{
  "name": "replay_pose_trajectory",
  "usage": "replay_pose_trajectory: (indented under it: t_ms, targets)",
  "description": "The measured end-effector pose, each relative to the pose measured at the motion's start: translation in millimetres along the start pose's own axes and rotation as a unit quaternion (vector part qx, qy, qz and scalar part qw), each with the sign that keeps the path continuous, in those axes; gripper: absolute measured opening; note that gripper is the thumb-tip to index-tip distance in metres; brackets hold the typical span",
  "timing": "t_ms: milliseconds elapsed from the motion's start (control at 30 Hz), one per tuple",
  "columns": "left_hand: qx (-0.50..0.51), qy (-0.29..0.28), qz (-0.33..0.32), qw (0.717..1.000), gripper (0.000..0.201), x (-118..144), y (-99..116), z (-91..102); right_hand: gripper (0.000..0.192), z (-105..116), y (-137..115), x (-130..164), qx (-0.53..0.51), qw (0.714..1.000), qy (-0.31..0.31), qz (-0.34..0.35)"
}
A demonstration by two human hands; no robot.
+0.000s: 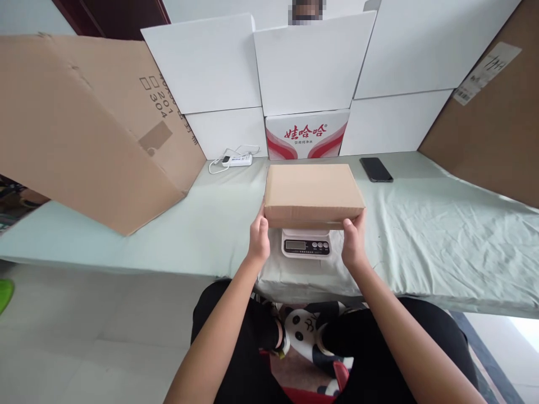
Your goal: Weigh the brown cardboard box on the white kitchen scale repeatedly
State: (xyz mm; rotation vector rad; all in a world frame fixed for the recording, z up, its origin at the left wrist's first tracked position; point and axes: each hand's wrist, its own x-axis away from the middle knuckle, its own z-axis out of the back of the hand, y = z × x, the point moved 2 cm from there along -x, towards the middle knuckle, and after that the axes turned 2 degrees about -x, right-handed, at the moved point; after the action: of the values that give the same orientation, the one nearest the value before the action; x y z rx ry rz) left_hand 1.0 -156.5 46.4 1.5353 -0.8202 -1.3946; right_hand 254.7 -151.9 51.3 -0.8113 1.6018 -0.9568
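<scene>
A closed brown cardboard box [312,188] is gripped between my two hands, level and directly above a white digital kitchen scale [306,244]. My left hand [259,235] clasps its left near corner, thumb up against the front. At the right near corner, my right hand [353,235] holds it the same way, with the fingers hidden behind the side. The box covers the scale's platform, so I cannot tell whether it touches it. The front of the scale shows a grey display that looks blank and several round buttons.
On the pale green tablecloth [168,247] lie a white power strip with a cable [238,160] at back left and a black phone [376,169] at back right. White boxes [307,70] wall the back. Large cardboard panels [105,129] flank both sides. A person's head shows above.
</scene>
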Motion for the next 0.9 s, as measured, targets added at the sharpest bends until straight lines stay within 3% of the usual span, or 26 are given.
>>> replay_pose_trajectory:
  t_ms: [367,633,900]
  targets:
    - [0.023,-0.02,0.011,0.999,0.089,9,-4,-4.0,0.066,5,0,-4,0.012,1.0,0.003,0.018]
    - [0.028,-0.035,-0.013,0.999,0.082,8,-5,-3.2,0.067,9,0,1,0.019,1.0,0.009,0.01]
    - [0.018,-0.029,-0.006,0.999,0.087,5,-7,-2.2,0.07,3,-12,3,0.032,0.999,-0.003,0.017]
